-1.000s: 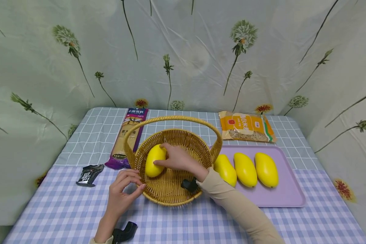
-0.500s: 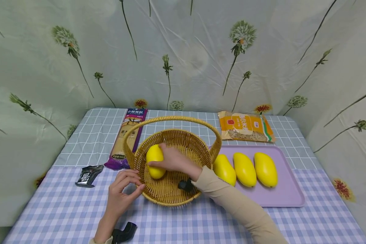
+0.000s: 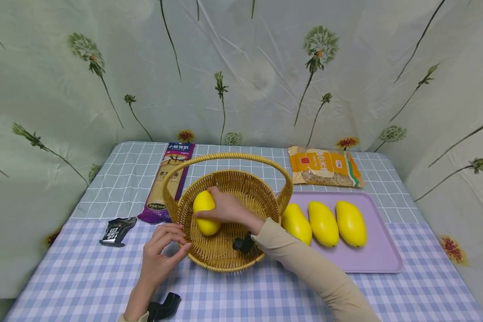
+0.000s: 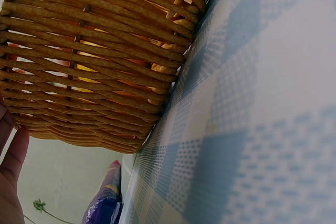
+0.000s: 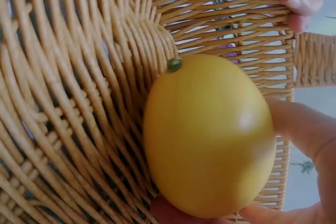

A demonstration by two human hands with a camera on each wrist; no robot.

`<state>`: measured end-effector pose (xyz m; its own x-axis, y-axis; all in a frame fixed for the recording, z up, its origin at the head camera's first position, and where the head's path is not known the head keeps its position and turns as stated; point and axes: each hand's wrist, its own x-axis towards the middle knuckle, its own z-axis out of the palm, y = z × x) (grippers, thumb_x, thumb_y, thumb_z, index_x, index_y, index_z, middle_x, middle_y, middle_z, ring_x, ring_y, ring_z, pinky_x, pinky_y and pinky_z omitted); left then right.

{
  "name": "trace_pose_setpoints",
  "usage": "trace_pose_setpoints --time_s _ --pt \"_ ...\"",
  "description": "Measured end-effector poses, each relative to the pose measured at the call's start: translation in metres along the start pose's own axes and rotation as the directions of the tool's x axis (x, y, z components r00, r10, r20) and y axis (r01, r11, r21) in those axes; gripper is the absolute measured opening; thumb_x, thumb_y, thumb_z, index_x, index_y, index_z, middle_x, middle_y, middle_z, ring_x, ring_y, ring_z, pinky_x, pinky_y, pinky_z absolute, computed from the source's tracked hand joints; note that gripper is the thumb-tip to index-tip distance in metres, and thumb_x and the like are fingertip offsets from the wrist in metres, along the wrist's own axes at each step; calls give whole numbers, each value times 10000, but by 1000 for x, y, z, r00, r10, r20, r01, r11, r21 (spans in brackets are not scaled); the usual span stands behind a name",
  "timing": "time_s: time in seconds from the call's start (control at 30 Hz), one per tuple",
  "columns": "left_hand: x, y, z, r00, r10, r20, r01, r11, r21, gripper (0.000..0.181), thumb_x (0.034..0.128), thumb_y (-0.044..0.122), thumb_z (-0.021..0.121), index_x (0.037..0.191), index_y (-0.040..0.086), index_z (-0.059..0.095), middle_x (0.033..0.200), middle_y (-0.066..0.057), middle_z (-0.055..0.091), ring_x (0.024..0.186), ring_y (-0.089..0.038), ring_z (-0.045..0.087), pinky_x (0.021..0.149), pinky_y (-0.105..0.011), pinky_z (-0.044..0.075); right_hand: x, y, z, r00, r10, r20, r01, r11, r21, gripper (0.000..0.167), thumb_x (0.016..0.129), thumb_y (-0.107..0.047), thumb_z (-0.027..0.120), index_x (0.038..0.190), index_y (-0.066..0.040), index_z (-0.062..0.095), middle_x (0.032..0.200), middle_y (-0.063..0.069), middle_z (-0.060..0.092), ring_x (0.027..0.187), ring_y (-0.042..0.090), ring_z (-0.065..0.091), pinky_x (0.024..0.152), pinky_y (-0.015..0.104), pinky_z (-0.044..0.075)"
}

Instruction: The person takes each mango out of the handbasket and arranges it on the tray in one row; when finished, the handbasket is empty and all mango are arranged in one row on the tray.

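Observation:
A wicker basket with a tall arched handle stands mid-table. Inside it, against the left wall, is a yellow mango, which my right hand grips from the right and above. The right wrist view shows this mango with its green stem end up against the woven wall, thumb and fingers around its side. At the basket's near left rim my left hand pinches the edge. In the left wrist view, its thumb presses the outside of the basket.
Right of the basket, a lilac tray bears three more mangoes. An orange noodle bag lies behind it. On the left are a purple pasta packet and a small black packet.
My right hand has shifted slightly left, its fingers further around the mango, which has turned a little more upright. The left hand stays at the rim.

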<state>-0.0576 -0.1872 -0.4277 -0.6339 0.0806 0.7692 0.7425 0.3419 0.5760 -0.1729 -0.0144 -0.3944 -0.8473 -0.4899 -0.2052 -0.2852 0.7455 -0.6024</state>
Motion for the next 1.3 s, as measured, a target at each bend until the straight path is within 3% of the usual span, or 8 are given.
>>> trace_pose_setpoints --time_s 0.37,0.57,0.83,1.13,1.3 --pt "0 -1 0 1000 -5 3 5 1000 6 158 770 58 764 718 41 615 822 -160 608 928 -263 553 911 -256 428 -4 2 -10 997 12 73 -11 1000 -18 829 796 -458 723 1439 -105 337 1219 90 576 902 182 577 696 286 483" --pt "0 -1 0 1000 -4 5 4 1000 3 155 773 60 762 720 41 617 821 -171 605 924 -284 551 915 -261 428 -7 6 -14 996 -5 85 7 1000 -28 807 796 -418 738 1431 -109 349 1183 92 587 899 188 576 700 281 485" --pt "-1 -1 0 1000 -4 3 4 1000 8 151 765 49 759 716 42 616 817 -172 606 920 -293 551 919 -260 426 -9 9 -15 993 2 122 -7 999 39 814 778 -385 765 1419 -97 355 1100 111 592 855 192 574 678 284 494" --pt "-1 0 0 1000 -3 1 3 1000 15 146 765 54 757 716 45 620 846 -110 621 925 -292 554 916 -262 427 -13 13 -22 994 -2 108 8 999 -53 795 721 -456 789 1351 -105 453 1107 69 617 875 166 568 727 288 475" --pt "0 -1 0 1000 12 -4 -12 1000 8 154 775 69 759 714 48 620 860 -87 625 926 -289 555 911 -261 429 -19 16 -29 996 4 93 -3 1000 -5 825 703 -448 803 1367 -129 431 1106 85 612 872 180 572 710 295 485"
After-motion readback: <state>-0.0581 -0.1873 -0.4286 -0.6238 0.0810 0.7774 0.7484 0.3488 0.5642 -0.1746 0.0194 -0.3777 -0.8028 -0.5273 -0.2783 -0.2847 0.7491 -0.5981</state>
